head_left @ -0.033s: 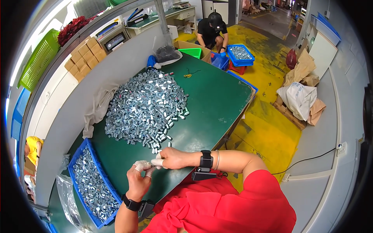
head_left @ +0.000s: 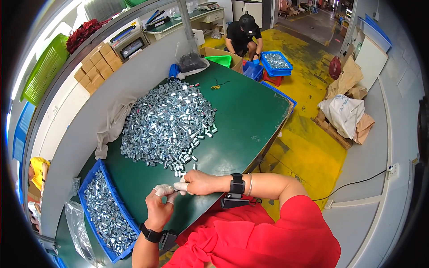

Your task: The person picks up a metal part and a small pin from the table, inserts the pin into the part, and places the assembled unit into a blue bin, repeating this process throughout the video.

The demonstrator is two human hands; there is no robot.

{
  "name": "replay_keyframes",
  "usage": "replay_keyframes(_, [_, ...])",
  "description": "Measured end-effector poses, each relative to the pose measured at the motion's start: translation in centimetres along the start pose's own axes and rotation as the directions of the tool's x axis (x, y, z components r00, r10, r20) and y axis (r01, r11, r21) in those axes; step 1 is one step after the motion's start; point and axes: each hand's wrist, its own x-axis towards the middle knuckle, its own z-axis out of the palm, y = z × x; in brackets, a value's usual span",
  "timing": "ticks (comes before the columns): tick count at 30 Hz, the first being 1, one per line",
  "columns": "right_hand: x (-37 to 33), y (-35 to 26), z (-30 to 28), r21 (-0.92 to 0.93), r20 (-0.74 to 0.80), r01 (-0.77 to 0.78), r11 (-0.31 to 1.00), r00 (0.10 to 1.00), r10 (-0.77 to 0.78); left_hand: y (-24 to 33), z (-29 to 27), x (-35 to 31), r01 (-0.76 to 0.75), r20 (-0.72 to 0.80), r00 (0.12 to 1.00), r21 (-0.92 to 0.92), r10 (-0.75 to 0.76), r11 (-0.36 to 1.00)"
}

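Note:
My left hand [head_left: 159,206] and my right hand [head_left: 196,182] meet at the table's near edge, white covers on several fingertips. Both are closed in a pinch around one small grey metal piece [head_left: 177,191], mostly hidden by the fingers. Just beyond them, a large heap of short, shiny metal pieces [head_left: 167,120] spreads over the green table [head_left: 250,107], with a few strays at its near end. Left of my left hand stands a long blue tray [head_left: 120,203] filled with similar metal pieces.
Grey cloth [head_left: 115,120] lies along the heap's left side. A clear plastic bag [head_left: 80,230] sits beside the tray. Thin yellow-handled snips [head_left: 216,86] lie at the table's far side. Beyond, a person in black [head_left: 243,38] crouches by a blue crate of metal pieces [head_left: 277,67].

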Motion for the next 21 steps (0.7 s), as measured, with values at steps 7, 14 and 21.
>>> replay_keyframes(7, [-0.2,0.3,0.0,-0.006,-0.039,0.046,0.999,0.998,-0.047,1.1,-0.7,0.4,0.093,0.015,0.996,-0.027,-0.093,0.995])
replay_keyframes(14, [-0.2,2.3,1.9,-0.153,-0.125,0.296,0.943,0.941,-0.316,0.2,-1.6,-0.8,0.261,0.329,0.892,0.181,-0.309,0.948])
replay_keyframes(21, [-0.8,-0.8,0.6,0.094,0.26,-0.185,0.978,0.953,0.155,1.1,-2.8,-1.3,-0.109,0.131,0.989,0.282,0.075,0.953])
